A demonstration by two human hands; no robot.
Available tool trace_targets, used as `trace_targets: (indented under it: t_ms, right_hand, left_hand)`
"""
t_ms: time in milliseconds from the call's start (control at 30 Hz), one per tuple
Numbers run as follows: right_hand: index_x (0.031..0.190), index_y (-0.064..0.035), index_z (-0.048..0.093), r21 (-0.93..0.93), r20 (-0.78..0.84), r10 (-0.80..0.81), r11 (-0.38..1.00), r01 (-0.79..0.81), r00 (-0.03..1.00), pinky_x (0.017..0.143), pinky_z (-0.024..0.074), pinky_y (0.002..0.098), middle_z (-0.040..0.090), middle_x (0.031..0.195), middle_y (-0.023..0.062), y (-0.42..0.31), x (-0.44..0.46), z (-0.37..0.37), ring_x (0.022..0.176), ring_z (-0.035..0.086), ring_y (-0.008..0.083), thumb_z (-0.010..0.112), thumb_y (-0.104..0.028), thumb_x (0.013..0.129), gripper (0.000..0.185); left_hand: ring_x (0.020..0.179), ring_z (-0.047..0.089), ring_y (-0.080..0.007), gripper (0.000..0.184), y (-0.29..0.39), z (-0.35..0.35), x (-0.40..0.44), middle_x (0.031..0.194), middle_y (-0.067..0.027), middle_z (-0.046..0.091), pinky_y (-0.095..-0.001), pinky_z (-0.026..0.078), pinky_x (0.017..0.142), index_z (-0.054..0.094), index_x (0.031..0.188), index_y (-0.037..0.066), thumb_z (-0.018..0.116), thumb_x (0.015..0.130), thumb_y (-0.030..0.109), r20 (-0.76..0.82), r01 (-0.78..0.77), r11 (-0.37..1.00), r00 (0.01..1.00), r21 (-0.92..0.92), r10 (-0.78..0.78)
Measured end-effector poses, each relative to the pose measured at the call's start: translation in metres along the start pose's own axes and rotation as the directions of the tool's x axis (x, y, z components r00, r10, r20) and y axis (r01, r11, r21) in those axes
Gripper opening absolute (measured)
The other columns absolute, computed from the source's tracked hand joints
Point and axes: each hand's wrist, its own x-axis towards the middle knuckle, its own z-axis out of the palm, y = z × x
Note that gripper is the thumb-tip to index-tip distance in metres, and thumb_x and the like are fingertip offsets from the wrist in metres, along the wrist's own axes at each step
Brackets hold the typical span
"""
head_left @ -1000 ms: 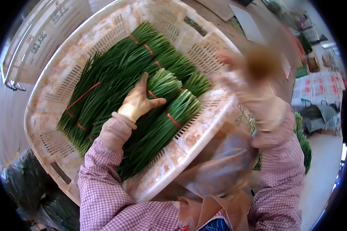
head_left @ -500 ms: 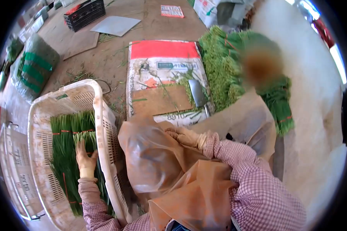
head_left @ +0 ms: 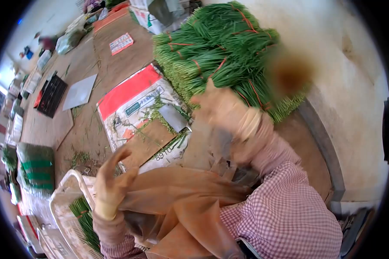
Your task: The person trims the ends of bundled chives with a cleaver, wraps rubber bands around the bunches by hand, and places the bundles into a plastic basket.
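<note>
My left hand (head_left: pixel 112 185), in a pale glove, hangs above my lap beside the white plastic crate (head_left: pixel 83 185). Its fingers are apart, with nothing between them. Bundles of green chives (head_left: pixel 85 220) lie inside that crate. My right hand (head_left: pixel 224 108), gloved and blurred, is stretched forward with thumb and finger spread. It is nearest to a large pile of chive bundles (head_left: pixel 212 47) tied with red bands; whether it touches them I cannot tell. A brown waterproof apron (head_left: pixel 177 194) covers my lap.
A broad metal blade (head_left: pixel 173 118) and a brown board (head_left: pixel 149 142) lie on a white and red sack (head_left: pixel 129 95) among green scraps. Further left are a black crate (head_left: pixel 52 96), a pale flat sheet (head_left: pixel 79 92) and a stuffed bag with green tape (head_left: pixel 36 169).
My left hand has left the chives in the crate and risen rightward. My right hand has lifted off the apron and reached toward the pile. The view has turned right.
</note>
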Motion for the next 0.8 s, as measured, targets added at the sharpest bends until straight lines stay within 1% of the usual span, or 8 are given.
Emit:
trace_targets:
  t_ms: [33, 67, 167, 367, 467, 633, 733, 800]
  right_hand:
    - [0.104, -0.0031, 0.066, 0.012, -0.134, -0.201, 0.979, 0.205, 0.97, 0.08, 0.0523, 0.0367, 0.066, 0.105, 0.0171, 0.056, -0.009, 0.008, 0.095, 0.064, 0.0304, 0.059, -0.023, 0.089, 0.026]
    - [0.107, -0.0022, 0.064, 0.253, 0.114, 0.297, 0.914, -0.317, 0.948, 0.083, 0.051, 0.0345, 0.066, 0.11, 0.015, 0.064, -0.012, -0.009, 0.101, 0.063, 0.0281, 0.057, -0.023, 0.091, 0.027]
    - [0.106, -0.0083, 0.066, 0.445, 0.409, 0.578, 0.549, -0.708, 0.706, 0.074, 0.0491, 0.0296, 0.068, 0.098, 0.0125, 0.112, -0.044, 0.02, 0.091, 0.065, 0.0228, 0.057, -0.031, 0.087, 0.031]
    - [0.107, -0.0082, 0.066, 0.397, 0.427, 0.646, 0.495, -0.773, 0.633, 0.075, 0.0493, 0.0299, 0.069, 0.098, 0.0119, 0.067, -0.1, 0.078, 0.092, 0.065, 0.0224, 0.057, -0.03, 0.087, 0.03]
    - [0.107, -0.0082, 0.066, 0.393, 0.414, 0.655, 0.497, -0.773, 0.632, 0.076, 0.0494, 0.03, 0.069, 0.099, 0.0116, 0.048, -0.111, 0.089, 0.093, 0.065, 0.0222, 0.057, -0.029, 0.087, 0.03]
    - [0.107, -0.0082, 0.066, 0.388, 0.404, 0.633, 0.536, -0.75, 0.661, 0.076, 0.0496, 0.0303, 0.069, 0.099, 0.0112, 0.018, -0.105, 0.113, 0.093, 0.065, 0.0219, 0.058, -0.028, 0.087, 0.029]
    - [0.107, -0.0082, 0.066, 0.393, 0.407, 0.623, 0.541, -0.744, 0.668, 0.077, 0.0497, 0.0305, 0.069, 0.1, 0.0109, 0.016, -0.1, 0.114, 0.094, 0.065, 0.0217, 0.058, -0.028, 0.087, 0.029]
    - [0.107, -0.0082, 0.066, 0.422, 0.36, 0.642, 0.535, -0.732, 0.677, 0.077, 0.0498, 0.0306, 0.069, 0.1, 0.0107, 0.02, -0.099, 0.095, 0.094, 0.065, 0.0216, 0.058, -0.027, 0.087, 0.029]
  left_hand:
    - [0.11, 0.061, -0.0223, 0.055, -0.002, 0.012, 0.019, 0.116, -0.0157, 0.064, -0.0332, 0.045, 0.095, 0.052, 0.131, 0.001, 0.071, 0.08, 0.014, 0.133, -0.023, 0.997, 0.991, 0.075, 0.013]
    - [0.11, 0.06, -0.0217, 0.055, -0.007, 0.03, 0.036, 0.117, -0.0154, 0.063, -0.033, 0.045, 0.096, 0.051, 0.131, 0.001, 0.07, 0.081, 0.015, 0.191, -0.016, 1.0, 0.982, 0.02, 0.012]
    - [0.112, 0.06, -0.027, 0.057, -0.031, 0.094, 0.076, 0.116, -0.0172, 0.064, -0.035, 0.046, 0.095, 0.052, 0.129, 0.003, 0.074, 0.078, 0.017, 0.268, 0.009, 0.999, 0.963, -0.047, 0.004]
    - [0.109, 0.061, -0.0262, 0.063, -0.074, 0.207, 0.054, 0.124, -0.0188, 0.059, -0.0336, 0.048, 0.092, 0.041, 0.139, 0.007, 0.067, 0.082, 0.012, 0.205, -0.137, 0.989, 0.968, -0.062, 0.147]
    - [0.103, 0.064, -0.024, 0.057, -0.086, 0.219, 0.03, 0.115, -0.0175, 0.064, -0.0319, 0.049, 0.088, 0.047, 0.136, 0.006, 0.064, 0.082, 0.011, 0.403, 0.265, 0.955, 0.895, -0.133, -0.192]
    - [0.098, 0.061, -0.017, 0.032, -0.103, 0.198, 0.058, 0.109, -0.0137, 0.067, -0.0283, 0.047, 0.09, 0.058, 0.122, -0.002, 0.057, 0.093, 0.013, 0.007, 0.313, 0.668, 0.908, -0.675, -0.419]
    - [0.111, 0.056, -0.0224, 0.045, -0.076, 0.17, 0.071, 0.123, -0.0184, 0.059, -0.0325, 0.044, 0.096, 0.049, 0.13, -0.004, 0.059, 0.093, 0.019, -0.244, 0.116, 0.783, 0.913, -0.611, -0.326]
    - [0.12, 0.05, -0.0295, 0.058, -0.069, 0.16, 0.083, 0.13, -0.0212, 0.053, -0.038, 0.04, 0.101, 0.042, 0.136, -0.003, 0.064, 0.09, 0.024, -0.38, -0.247, 0.954, 0.91, -0.171, 0.168]
